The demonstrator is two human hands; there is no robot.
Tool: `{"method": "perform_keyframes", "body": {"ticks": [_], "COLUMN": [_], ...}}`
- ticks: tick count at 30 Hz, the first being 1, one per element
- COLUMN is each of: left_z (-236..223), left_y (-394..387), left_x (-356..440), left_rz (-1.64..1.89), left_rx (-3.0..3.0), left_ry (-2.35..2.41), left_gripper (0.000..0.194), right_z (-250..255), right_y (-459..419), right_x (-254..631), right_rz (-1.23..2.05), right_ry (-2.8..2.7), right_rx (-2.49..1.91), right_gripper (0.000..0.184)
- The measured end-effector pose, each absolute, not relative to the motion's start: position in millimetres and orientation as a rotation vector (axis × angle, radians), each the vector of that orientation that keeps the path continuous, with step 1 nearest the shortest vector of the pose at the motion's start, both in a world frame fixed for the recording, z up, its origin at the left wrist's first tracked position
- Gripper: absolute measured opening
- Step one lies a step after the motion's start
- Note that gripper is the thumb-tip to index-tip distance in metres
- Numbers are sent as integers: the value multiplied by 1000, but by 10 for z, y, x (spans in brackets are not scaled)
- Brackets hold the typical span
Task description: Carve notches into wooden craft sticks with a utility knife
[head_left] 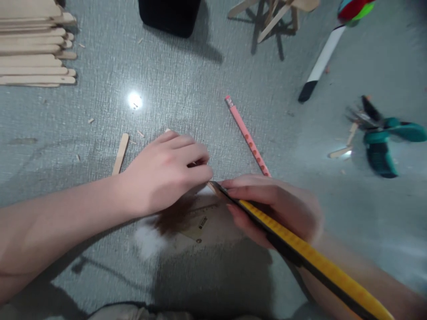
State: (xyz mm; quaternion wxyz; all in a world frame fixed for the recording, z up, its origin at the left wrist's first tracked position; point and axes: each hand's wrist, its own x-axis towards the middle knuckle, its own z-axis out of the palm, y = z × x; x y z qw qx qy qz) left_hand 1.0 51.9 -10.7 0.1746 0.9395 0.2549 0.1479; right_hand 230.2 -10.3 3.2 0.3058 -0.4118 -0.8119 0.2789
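My left hand lies low over the table, its fingers closed on a craft stick that is mostly hidden beneath them. In my right hand is a long yellow and black utility knife. Its dark tip meets the stick's end at my left fingertips; the exact contact is hard to make out. Under both hands is a transparent set square with printed markings, partly covered and in shadow. A pink pencil points toward my right knuckles. Left of my left wrist rests a short craft stick piece.
A stack of craft sticks fills the upper left. At the back are a black box-like object and a small stick structure. A white pen and green-handled pliers lie right. Wood slivers dot the table.
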Motion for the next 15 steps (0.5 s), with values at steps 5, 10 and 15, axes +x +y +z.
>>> {"method": "perform_keyframes", "body": {"ticks": [5, 10, 15], "left_z": [-132, -154, -130], "left_y": [543, 555, 553], "left_x": [9, 8, 13], "left_rz": [425, 480, 423], "left_rx": [2574, 2556, 2489], "left_ry": [715, 683, 674], "left_gripper": [35, 35, 36], "right_z": [25, 14, 31], "right_y": [-108, -107, -113], "right_x": [2301, 2292, 2284], "right_rz": [721, 686, 570], "right_ry": [-2134, -2195, -2278], "right_rx": [-1084, -1098, -1023], "right_gripper": [36, 36, 32]}}
